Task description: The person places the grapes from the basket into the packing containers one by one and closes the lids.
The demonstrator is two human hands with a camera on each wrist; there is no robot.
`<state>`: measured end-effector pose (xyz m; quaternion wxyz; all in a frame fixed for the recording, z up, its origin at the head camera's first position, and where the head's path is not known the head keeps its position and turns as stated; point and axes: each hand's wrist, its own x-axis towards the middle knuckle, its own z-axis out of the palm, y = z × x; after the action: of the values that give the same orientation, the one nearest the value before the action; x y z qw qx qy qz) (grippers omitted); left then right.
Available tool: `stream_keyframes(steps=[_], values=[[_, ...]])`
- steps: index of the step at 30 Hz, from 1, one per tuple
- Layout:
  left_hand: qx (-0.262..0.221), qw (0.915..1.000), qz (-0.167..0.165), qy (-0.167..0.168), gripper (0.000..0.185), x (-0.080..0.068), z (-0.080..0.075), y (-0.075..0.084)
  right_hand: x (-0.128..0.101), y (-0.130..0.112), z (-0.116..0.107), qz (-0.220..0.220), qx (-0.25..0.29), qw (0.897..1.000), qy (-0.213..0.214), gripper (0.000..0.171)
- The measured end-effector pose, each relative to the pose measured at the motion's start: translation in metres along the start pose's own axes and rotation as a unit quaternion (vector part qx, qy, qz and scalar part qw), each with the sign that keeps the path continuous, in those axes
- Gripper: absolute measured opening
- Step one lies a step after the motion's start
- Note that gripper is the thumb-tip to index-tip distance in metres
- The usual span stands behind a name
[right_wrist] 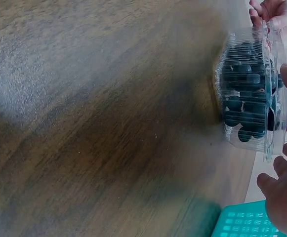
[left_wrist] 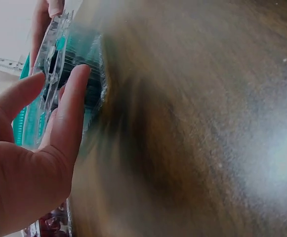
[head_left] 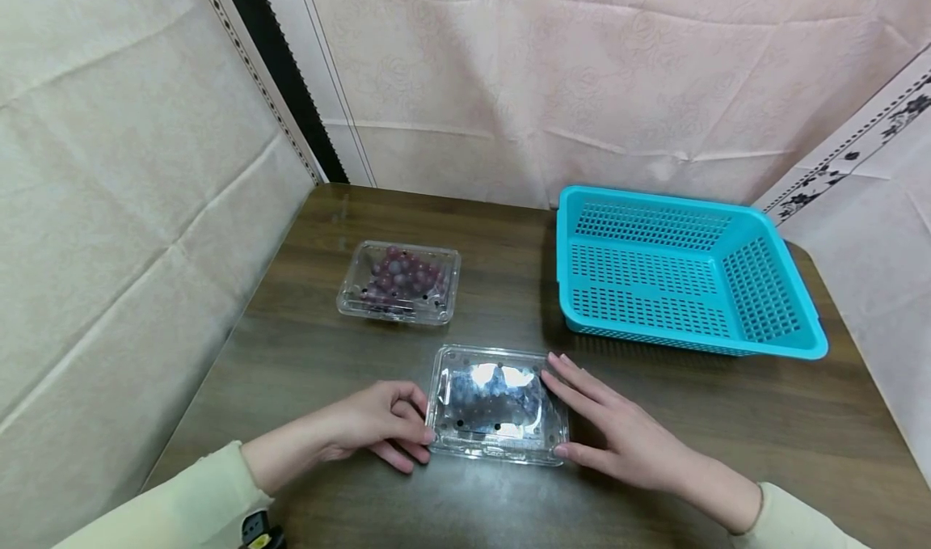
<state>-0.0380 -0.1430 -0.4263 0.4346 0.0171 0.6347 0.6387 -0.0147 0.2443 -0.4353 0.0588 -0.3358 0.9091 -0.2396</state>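
A dark wooden table (head_left: 727, 428) stands in a corner, with pale cloth hanging on the walls around it. On its right back part sits a turquoise plastic basket (head_left: 684, 270) with perforated walls. At the left back part there is a clear plastic box of red grapes (head_left: 399, 281), with its lid closed. In the near middle of the table lies a clear clamshell box of blueberries (head_left: 497, 403), also closed, well apart from the basket. The left hand (head_left: 381, 426) touches the left edge of this box with curled fingers, the thumb and fingers pinching its rim. The right hand (head_left: 614, 432) rests against the right edge with straight fingers, gripping nothing.
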Motion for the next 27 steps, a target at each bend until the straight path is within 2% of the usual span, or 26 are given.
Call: stream_keyframes(steps=[5,8,10,13,16,19,23,27], values=[[-0.010,0.9999,0.008,0.005,0.030,0.002,0.003,-0.003,-0.002,-0.001,0.001,-0.004,-0.001,1.000,0.004,0.090],[-0.014,0.9998,0.011,0.004,0.029,0.003,0.004,-0.004,-0.003,-0.003,-0.001,0.002,0.018,1.000,0.011,0.091],[-0.016,0.9998,0.011,0.003,0.028,0.003,0.004,-0.004,-0.005,-0.004,-0.004,0.014,0.040,0.999,0.020,0.091],[-0.017,0.9998,0.008,0.005,0.027,0.004,0.004,-0.004,-0.007,-0.004,-0.010,0.055,0.080,0.995,0.035,0.089],[-0.014,0.9999,0.005,0.006,0.027,0.004,0.004,-0.004,-0.011,-0.001,-0.015,0.090,0.157,0.983,0.043,0.082],[-0.014,0.9999,0.002,0.005,0.027,0.004,0.004,-0.004,-0.015,0.002,-0.020,0.116,0.270,0.955,0.031,0.073],[-0.011,0.9999,-0.001,0.004,0.028,0.005,0.005,-0.004,-0.021,0.006,-0.026,0.158,0.403,0.901,-0.012,0.066],[-0.009,0.9999,-0.006,0.005,0.028,0.005,0.005,-0.003,-0.027,0.010,-0.028,0.188,0.498,0.844,-0.070,0.064]])
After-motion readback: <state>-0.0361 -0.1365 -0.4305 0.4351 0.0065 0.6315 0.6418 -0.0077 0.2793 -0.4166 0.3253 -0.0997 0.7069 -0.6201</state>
